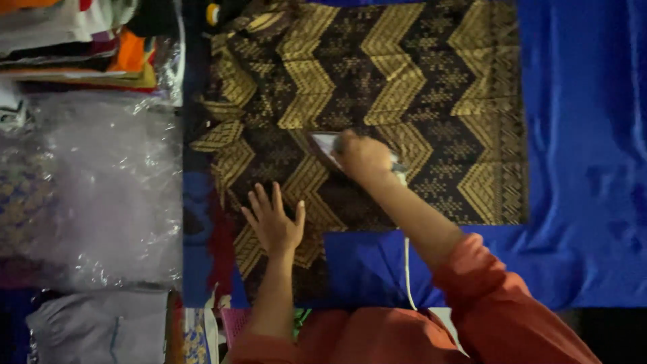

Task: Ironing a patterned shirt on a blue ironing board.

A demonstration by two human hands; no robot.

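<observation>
At frame centre, our right hand (362,157) grips iron (328,145) on patterned cloth (377,81); left hand (273,221) (seven o'clock) flat, fingers spread wide.

Sleeves: rust-orange, loose, pushed up past elbows | forearms bare | left hand (275,221), right hand (362,157): no rings visible

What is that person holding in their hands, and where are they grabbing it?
The right hand holds a clothes iron by its top handle. The left hand holds nothing; it lies flat on the black-and-gold patterned cloth.
</observation>
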